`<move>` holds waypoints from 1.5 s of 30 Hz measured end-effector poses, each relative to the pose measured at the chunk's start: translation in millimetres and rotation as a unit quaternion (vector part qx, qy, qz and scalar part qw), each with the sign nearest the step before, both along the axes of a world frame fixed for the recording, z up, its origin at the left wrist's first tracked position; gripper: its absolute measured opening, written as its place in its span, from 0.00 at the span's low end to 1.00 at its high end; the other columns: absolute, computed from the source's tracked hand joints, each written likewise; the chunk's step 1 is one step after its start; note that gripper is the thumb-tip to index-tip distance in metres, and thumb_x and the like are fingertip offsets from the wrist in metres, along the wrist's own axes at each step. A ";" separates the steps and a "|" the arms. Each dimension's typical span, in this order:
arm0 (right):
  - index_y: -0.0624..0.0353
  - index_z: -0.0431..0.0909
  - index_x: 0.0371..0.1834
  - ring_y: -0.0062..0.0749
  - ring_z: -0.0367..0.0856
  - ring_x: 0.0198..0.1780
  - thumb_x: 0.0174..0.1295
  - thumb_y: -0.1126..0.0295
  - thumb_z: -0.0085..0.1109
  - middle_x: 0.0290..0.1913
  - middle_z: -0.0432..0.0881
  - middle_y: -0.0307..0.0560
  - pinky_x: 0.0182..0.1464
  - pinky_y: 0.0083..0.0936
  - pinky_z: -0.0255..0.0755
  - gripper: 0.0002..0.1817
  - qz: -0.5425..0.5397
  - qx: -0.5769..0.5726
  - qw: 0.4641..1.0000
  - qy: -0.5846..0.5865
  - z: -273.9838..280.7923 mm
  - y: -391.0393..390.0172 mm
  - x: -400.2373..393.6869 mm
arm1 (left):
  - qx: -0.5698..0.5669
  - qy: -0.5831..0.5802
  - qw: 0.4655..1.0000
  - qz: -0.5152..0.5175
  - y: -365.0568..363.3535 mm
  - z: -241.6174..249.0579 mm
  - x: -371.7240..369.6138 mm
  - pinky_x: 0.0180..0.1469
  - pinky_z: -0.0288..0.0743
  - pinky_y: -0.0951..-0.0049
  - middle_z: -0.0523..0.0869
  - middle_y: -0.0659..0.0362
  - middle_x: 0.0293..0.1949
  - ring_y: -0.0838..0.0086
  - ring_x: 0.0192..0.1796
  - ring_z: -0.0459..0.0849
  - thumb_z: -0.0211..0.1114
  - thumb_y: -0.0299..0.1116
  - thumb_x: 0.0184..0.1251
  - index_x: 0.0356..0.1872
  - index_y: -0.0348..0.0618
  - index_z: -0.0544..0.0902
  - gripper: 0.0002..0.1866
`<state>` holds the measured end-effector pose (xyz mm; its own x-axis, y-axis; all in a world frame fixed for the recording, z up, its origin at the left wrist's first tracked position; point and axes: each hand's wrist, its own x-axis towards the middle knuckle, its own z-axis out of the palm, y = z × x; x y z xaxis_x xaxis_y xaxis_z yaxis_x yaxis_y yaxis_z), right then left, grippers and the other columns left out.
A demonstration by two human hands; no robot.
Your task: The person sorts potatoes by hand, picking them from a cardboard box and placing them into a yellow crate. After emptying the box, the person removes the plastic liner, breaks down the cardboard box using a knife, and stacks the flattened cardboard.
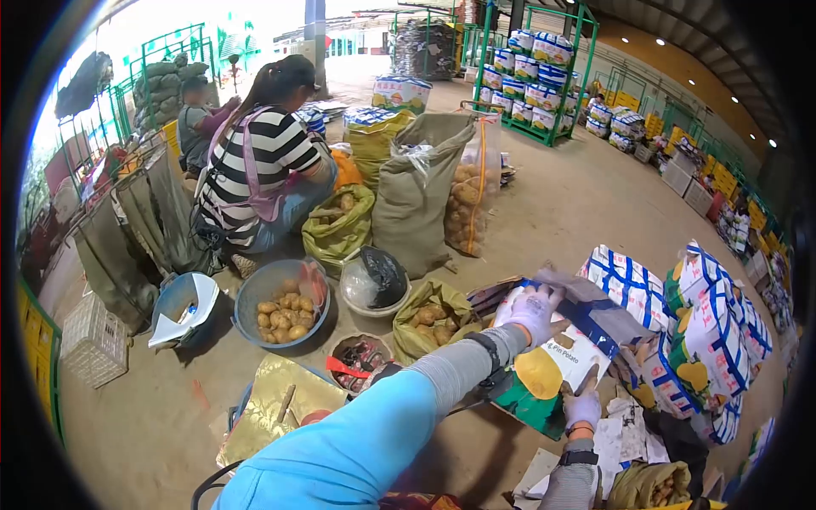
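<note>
A cardboard potato carton [544, 374], printed with a yellow potato on white and green, stands tilted in front of me with its top flaps raised. My left hand [534, 314], in a pale glove with bare fingertips, lies on the carton's upper edge near the flaps, fingers spread. At the lower right edge of the carton, my right hand [583, 408], gloved the same way, grips it with thumb and index finger apart on the printed face. The rest of its fingers are hard to make out. A green sack of potatoes [432, 313] is just left of the carton.
Packed white-and-blue cartons [710, 340] are piled at the right. A blue tub of potatoes [282, 314], a covered bucket [374, 282] and a tall sack [418, 187] stand ahead. A person in stripes [263, 170] sits at the left. Cardboard scraps [625, 433] lie below my right hand.
</note>
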<state>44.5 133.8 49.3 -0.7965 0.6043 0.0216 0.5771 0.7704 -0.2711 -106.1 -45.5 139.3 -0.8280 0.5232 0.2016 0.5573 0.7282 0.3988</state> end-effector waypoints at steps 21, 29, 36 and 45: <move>0.57 0.56 0.76 0.60 0.82 0.49 0.56 0.44 0.64 0.46 0.82 0.64 0.51 0.47 0.75 0.48 -0.010 0.013 1.000 -0.013 2.1 -19.8 13.2 | -0.084 -0.079 0.992 -0.046 8.1 17.9 -33.3 0.66 0.70 0.58 0.77 0.45 0.62 0.54 0.65 0.76 0.58 0.61 0.64 0.75 0.50 0.60 0.42; 0.48 0.49 0.79 0.61 0.83 0.47 0.56 0.49 0.66 0.45 0.82 0.65 0.50 0.48 0.76 0.51 0.001 0.001 1.000 0.027 0.3 -11.9 9.5 | -0.115 -0.051 0.991 -0.041 8.3 15.2 -20.0 0.68 0.65 0.53 0.71 0.47 0.65 0.53 0.69 0.69 0.60 0.60 0.64 0.76 0.48 0.59 0.44; 0.47 0.48 0.80 0.59 0.83 0.48 0.56 0.50 0.67 0.44 0.83 0.65 0.49 0.47 0.76 0.51 -0.005 -0.003 1.000 0.011 9.5 4.4 -15.9 | -0.078 0.033 0.993 -0.084 1.5 -73.8 21.0 0.76 0.36 0.40 0.46 0.37 0.77 0.33 0.78 0.40 0.63 0.62 0.58 0.79 0.53 0.50 0.52; 0.60 0.69 0.69 0.56 0.78 0.60 0.57 0.55 0.67 0.60 0.78 0.63 0.62 0.40 0.73 0.37 0.034 -0.052 0.973 0.222 -30.9 51.8 -55.1 | -0.080 0.136 0.985 -0.070 37.1 -128.6 33.5 0.76 0.27 0.35 0.45 0.42 0.79 0.32 0.78 0.37 0.60 0.64 0.60 0.79 0.50 0.52 0.50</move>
<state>-10.6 185.6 18.4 -0.7609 0.5676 0.3145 0.3336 0.7579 -0.5607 -72.5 -8.4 10.7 -0.6718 0.6717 0.3123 0.7274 0.6778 0.1071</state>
